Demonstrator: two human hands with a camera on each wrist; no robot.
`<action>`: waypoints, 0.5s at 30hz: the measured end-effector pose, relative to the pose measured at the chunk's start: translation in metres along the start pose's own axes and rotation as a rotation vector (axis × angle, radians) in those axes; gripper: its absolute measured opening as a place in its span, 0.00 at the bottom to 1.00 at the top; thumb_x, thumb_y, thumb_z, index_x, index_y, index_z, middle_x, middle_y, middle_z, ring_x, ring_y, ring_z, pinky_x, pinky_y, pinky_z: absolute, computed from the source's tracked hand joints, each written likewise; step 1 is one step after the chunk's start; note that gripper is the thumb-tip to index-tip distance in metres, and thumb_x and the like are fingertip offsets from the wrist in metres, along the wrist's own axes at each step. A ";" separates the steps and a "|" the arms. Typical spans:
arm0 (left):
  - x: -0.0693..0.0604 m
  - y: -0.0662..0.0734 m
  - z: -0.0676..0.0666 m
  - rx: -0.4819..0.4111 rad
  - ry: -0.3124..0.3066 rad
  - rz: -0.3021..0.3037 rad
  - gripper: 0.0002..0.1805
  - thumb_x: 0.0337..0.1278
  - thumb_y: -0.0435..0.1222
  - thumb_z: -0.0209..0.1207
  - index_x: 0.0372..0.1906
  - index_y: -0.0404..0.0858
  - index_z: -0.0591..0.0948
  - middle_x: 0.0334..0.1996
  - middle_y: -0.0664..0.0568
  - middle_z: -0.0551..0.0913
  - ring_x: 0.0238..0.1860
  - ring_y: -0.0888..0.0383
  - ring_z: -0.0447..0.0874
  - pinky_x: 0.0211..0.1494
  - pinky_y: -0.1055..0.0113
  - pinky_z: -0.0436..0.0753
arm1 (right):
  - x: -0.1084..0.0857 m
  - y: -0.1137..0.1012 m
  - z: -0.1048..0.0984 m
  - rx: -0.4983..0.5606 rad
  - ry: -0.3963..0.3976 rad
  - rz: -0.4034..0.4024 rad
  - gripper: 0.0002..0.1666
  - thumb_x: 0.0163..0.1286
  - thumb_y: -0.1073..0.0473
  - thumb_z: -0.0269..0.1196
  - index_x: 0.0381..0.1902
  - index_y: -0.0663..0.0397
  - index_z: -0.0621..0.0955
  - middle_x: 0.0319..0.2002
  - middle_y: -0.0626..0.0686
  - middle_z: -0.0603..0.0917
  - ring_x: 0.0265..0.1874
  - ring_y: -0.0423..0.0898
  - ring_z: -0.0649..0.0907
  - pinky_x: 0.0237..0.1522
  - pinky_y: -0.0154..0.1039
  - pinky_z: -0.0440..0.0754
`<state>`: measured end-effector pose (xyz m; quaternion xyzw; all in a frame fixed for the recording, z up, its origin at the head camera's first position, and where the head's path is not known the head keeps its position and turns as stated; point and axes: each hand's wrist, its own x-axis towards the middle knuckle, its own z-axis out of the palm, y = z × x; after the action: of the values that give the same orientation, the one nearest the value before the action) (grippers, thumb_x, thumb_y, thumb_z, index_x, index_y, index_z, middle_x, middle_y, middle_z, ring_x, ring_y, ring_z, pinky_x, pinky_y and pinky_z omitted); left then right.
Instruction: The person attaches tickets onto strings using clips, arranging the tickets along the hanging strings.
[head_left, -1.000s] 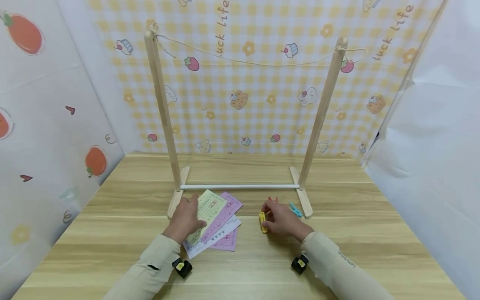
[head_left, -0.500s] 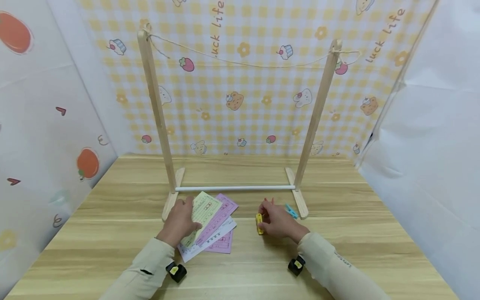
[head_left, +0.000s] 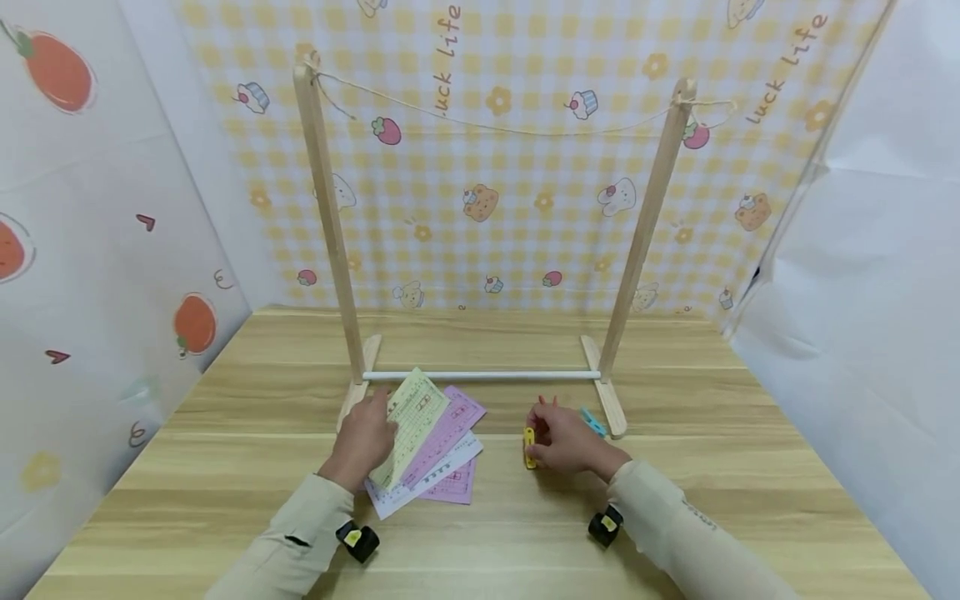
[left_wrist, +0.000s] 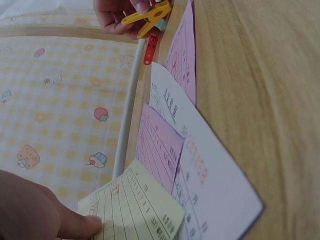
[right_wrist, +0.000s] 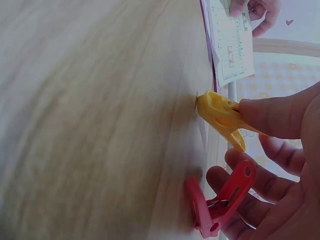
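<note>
My left hand [head_left: 362, 442] pinches the left edge of a pale green printed slip [head_left: 416, 417]; the thumb lies on its face, as the left wrist view shows. Under it fan out a purple slip [head_left: 452, 421], a white one [head_left: 431, 477] and another purple one [head_left: 454, 485]. My right hand [head_left: 568, 442] holds a yellow clothespin [head_left: 529, 448] low over the table, thumb on one handle. A red clothespin [right_wrist: 235, 195] lies by the curled lower fingers in the right wrist view; the hand mostly hides it in the head view. A blue clothespin [head_left: 593, 422] lies beyond the hand.
Behind the slips stands a wooden frame with a left post [head_left: 330, 225], a right post [head_left: 647, 233] and a white bottom rod [head_left: 480, 375]. A slack string [head_left: 480, 125] hangs between the post tops. Patterned cloth [head_left: 480, 250] covers the back wall.
The pale green slip's far corner has risen a little, and my left thumb has drawn back toward the slip's left edge. My right hand stays put with the yellow clothespin.
</note>
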<state>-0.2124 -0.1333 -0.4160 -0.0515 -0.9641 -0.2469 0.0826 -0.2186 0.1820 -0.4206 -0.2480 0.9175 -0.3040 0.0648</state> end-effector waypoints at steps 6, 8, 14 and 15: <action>0.002 0.004 -0.002 -0.033 0.036 -0.002 0.20 0.60 0.28 0.59 0.55 0.24 0.73 0.39 0.34 0.82 0.33 0.46 0.81 0.36 0.52 0.80 | 0.005 -0.001 -0.003 -0.036 0.009 -0.041 0.11 0.62 0.62 0.67 0.29 0.49 0.74 0.30 0.43 0.77 0.33 0.41 0.78 0.39 0.42 0.79; 0.002 0.005 -0.001 -0.044 0.041 -0.003 0.16 0.61 0.29 0.59 0.53 0.27 0.75 0.37 0.37 0.82 0.30 0.50 0.79 0.32 0.56 0.79 | 0.006 -0.002 -0.005 -0.045 0.018 -0.045 0.10 0.62 0.61 0.67 0.28 0.48 0.74 0.30 0.43 0.79 0.34 0.42 0.79 0.41 0.45 0.79; 0.003 0.006 -0.003 -0.081 0.062 0.004 0.08 0.62 0.29 0.58 0.44 0.31 0.77 0.32 0.43 0.81 0.26 0.55 0.75 0.27 0.62 0.75 | 0.009 -0.009 -0.009 -0.009 0.015 -0.006 0.09 0.65 0.59 0.65 0.28 0.48 0.76 0.32 0.44 0.81 0.38 0.44 0.81 0.51 0.53 0.77; 0.003 0.007 -0.003 -0.088 0.067 0.007 0.07 0.62 0.29 0.58 0.43 0.31 0.77 0.31 0.44 0.81 0.25 0.55 0.75 0.26 0.62 0.75 | 0.010 -0.010 -0.010 -0.002 0.015 -0.005 0.08 0.65 0.60 0.65 0.28 0.48 0.76 0.32 0.44 0.81 0.37 0.44 0.81 0.50 0.52 0.78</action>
<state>-0.2143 -0.1290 -0.4096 -0.0503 -0.9488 -0.2903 0.1136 -0.2256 0.1756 -0.4065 -0.2478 0.9178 -0.3050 0.0567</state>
